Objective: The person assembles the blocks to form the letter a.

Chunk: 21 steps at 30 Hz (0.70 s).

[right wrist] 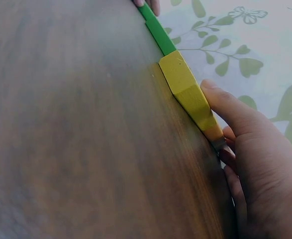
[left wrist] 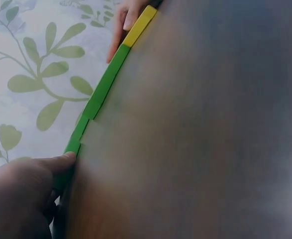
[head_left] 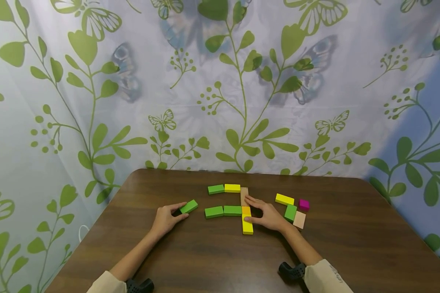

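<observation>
My left hand [head_left: 164, 220] pinches a green block [head_left: 189, 206] between thumb and fingers at the left of the layout. My right hand [head_left: 269, 215] rests along a column of blocks: its thumb touches the yellow block [head_left: 247, 226], and its fingertips reach the plain wooden block [head_left: 244, 194]. A small orange block [head_left: 246, 210] sits between those two. In the right wrist view, the thumb lies against the side of the yellow block [right wrist: 185, 82]. Two green blocks [head_left: 214, 212] [head_left: 232, 210] run end to end leftward from the column.
Farther back, another green block [head_left: 216, 189] and a yellow block [head_left: 232, 188] join the column's top. Right of my right hand lie a yellow block [head_left: 284, 199], a green block [head_left: 290, 213], a magenta cube [head_left: 304, 204] and a wooden block [head_left: 299, 219]. A patterned curtain [head_left: 220, 122] hangs behind the table [head_left: 205, 260].
</observation>
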### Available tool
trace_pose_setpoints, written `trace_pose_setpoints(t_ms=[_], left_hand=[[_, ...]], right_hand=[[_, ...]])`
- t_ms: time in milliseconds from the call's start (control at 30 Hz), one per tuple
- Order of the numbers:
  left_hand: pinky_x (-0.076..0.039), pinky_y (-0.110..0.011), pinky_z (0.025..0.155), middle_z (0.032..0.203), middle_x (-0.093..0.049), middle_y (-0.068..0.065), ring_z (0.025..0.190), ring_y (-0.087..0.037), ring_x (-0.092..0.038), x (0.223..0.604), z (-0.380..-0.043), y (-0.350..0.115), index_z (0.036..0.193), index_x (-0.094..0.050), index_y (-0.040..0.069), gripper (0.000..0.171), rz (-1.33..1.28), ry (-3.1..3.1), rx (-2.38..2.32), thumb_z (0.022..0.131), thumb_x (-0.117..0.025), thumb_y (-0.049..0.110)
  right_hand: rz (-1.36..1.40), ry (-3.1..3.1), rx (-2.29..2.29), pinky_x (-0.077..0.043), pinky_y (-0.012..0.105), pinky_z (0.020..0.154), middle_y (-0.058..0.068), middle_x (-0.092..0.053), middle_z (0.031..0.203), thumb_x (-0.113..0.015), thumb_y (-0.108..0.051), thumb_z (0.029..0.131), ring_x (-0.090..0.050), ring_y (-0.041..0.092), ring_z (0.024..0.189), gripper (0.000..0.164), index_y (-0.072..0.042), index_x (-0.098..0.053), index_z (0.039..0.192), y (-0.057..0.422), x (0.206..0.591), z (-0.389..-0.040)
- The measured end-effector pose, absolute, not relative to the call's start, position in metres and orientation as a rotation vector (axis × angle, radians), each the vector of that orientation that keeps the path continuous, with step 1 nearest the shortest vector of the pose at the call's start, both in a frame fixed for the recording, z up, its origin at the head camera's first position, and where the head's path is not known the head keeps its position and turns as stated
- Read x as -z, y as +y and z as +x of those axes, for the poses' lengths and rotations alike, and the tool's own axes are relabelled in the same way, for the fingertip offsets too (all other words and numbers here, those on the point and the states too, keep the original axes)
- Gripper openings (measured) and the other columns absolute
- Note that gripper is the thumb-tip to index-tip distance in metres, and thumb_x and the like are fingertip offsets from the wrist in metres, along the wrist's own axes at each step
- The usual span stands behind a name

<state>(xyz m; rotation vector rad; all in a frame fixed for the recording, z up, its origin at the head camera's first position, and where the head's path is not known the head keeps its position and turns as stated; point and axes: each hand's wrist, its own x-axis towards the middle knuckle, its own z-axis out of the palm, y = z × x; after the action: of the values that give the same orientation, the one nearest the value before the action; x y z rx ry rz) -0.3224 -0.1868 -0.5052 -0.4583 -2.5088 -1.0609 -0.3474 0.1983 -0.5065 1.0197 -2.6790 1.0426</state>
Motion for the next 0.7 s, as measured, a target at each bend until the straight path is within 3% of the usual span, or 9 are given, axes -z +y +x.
trace_pose_setpoints(t_ms=[300,700], left_hand=[[-0.052,-0.038,0.077,0.108,-0.066,-0.008,0.098,-0.022,-0.063,0.495,-0.299,-0.187,0.116,-0.066,0.008,0.051,-0.61,-2.552,1.001,0.073,-0.078,0.031],[-0.047,-0.038,0.087,0.13,-0.053,-0.009,0.116,-0.023,-0.051,0.47,-0.342,-0.203,0.133,-0.05,0.005,0.073,-1.233,-2.802,0.974,0.075,-0.073,0.044]], right_hand=[[1.007,-2.672,-1.046,-0.03,0.059,0.098,0.004,-0.032,0.147,-0.066,-0.044,0.083,-0.031,0.033,0.131,0.071,-0.012,-0.04,0.141,0.201,0.504,-0.349],[1.018,-2.668,-1.038,-0.032,0.058,0.097,0.003,-0.033,0.146,-0.066,-0.044,0.083,-0.033,0.032,0.13,0.071,-0.011,-0.04,0.141,0.197,0.506,-0.347]])
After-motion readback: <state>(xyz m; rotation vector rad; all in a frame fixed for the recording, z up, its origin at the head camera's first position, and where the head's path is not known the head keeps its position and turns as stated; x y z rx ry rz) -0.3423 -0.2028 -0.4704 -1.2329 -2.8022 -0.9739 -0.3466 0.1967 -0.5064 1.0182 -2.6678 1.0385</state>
